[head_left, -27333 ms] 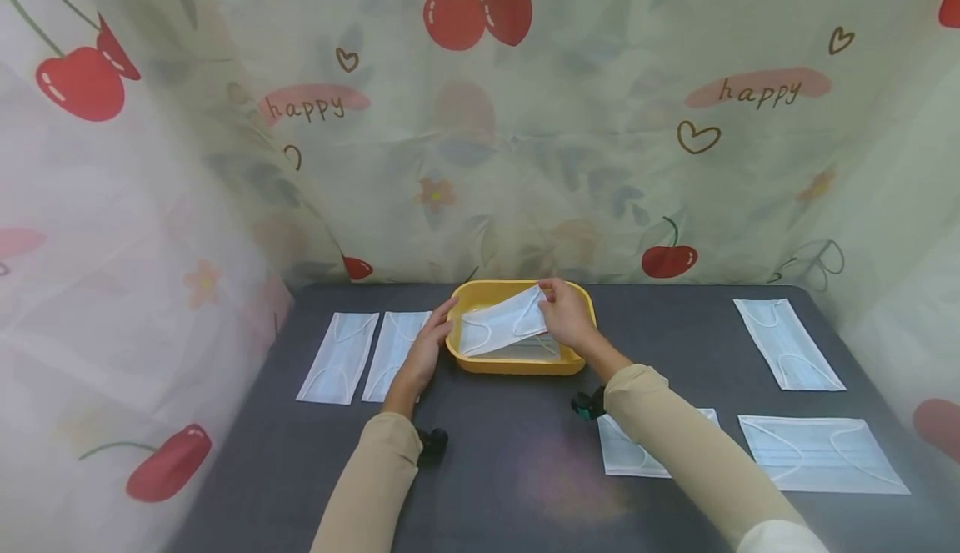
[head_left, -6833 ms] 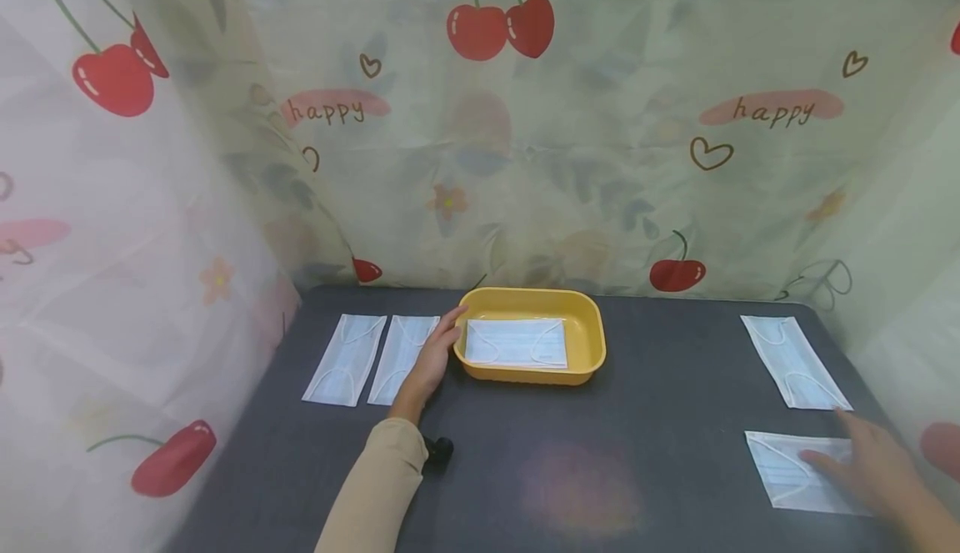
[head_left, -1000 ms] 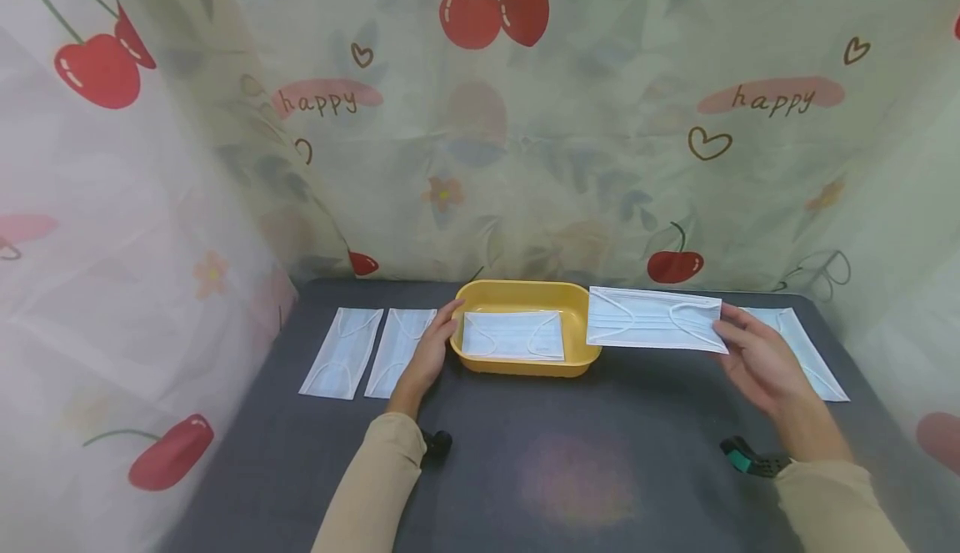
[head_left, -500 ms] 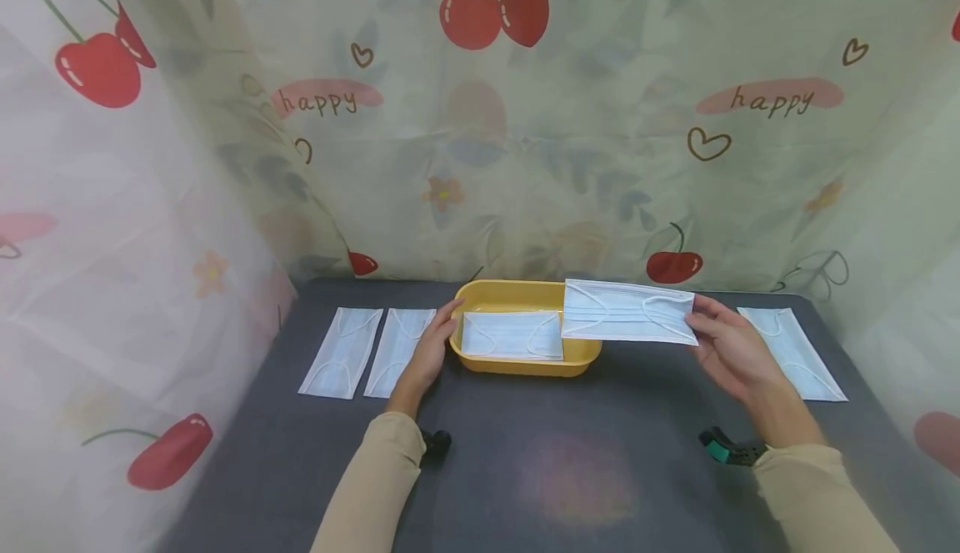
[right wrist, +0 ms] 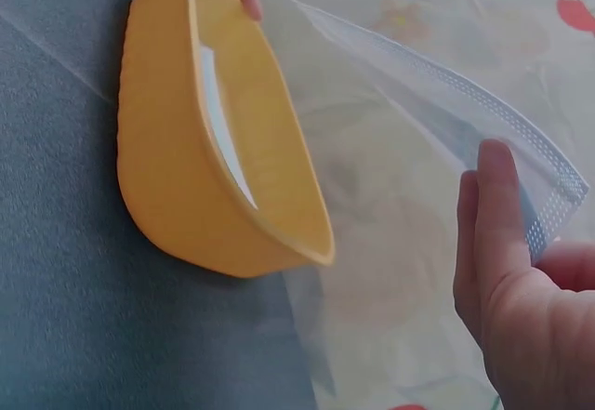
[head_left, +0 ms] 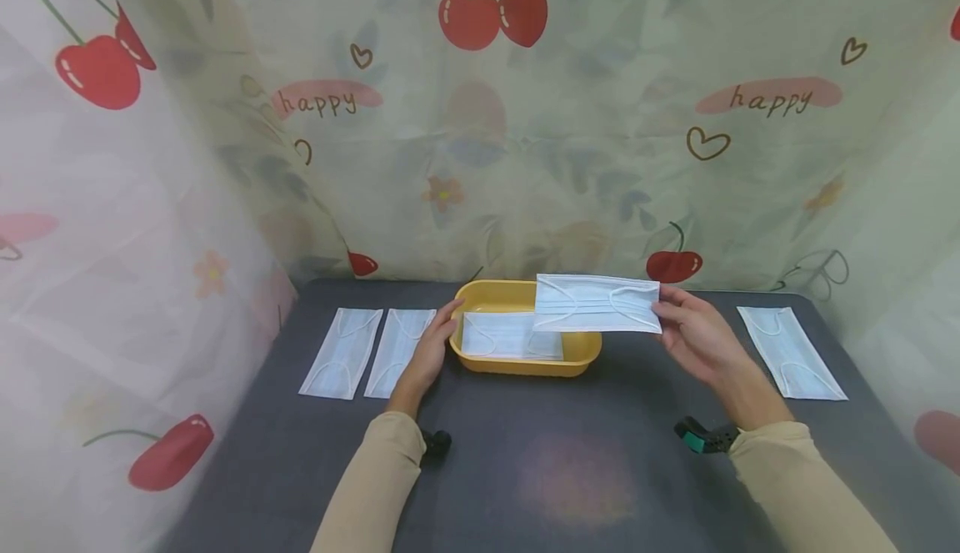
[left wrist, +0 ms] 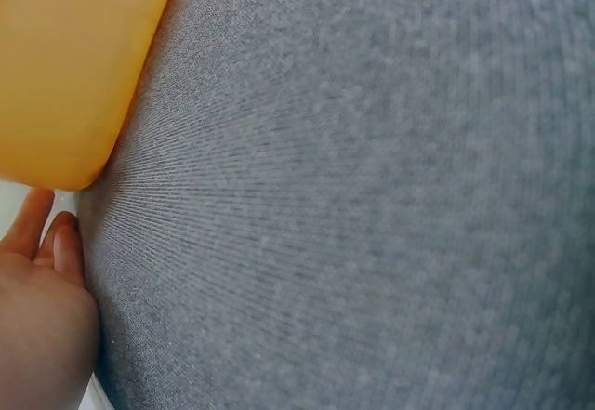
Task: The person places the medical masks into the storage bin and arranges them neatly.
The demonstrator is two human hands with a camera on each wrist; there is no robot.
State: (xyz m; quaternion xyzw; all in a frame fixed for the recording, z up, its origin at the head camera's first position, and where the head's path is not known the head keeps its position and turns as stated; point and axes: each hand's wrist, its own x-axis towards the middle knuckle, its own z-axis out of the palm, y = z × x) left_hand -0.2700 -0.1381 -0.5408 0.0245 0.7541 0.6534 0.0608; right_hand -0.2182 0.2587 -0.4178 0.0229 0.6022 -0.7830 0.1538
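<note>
My right hand (head_left: 701,336) pinches a pale blue face mask (head_left: 597,304) by its right end, thumb in front. This mask is held up over the right part of a yellow plastic basket (head_left: 525,367); in the right wrist view, the raised mask (right wrist: 446,103) bows slightly in the fingers, apart from the basket rim (right wrist: 200,103). Another face mask (head_left: 487,338) lies flat inside the basket, its right part overlapped by the held one. My left hand (head_left: 426,357) rests with extended fingers against the basket's left end; in the left wrist view, its fingertips are right at the basket's corner (left wrist: 74,140).
Two face masks (head_left: 342,353) (head_left: 397,353) lie side by side left of the basket on the dark grey table (head_left: 525,470). One more mask (head_left: 792,353) lies near the right edge. A cherry-print curtain (head_left: 570,161) surrounds the table at back and sides.
My right hand has carried the held mask leftward, over the basket. Two masks seen earlier at the front right no longer lie there. My left hand stays at the basket.
</note>
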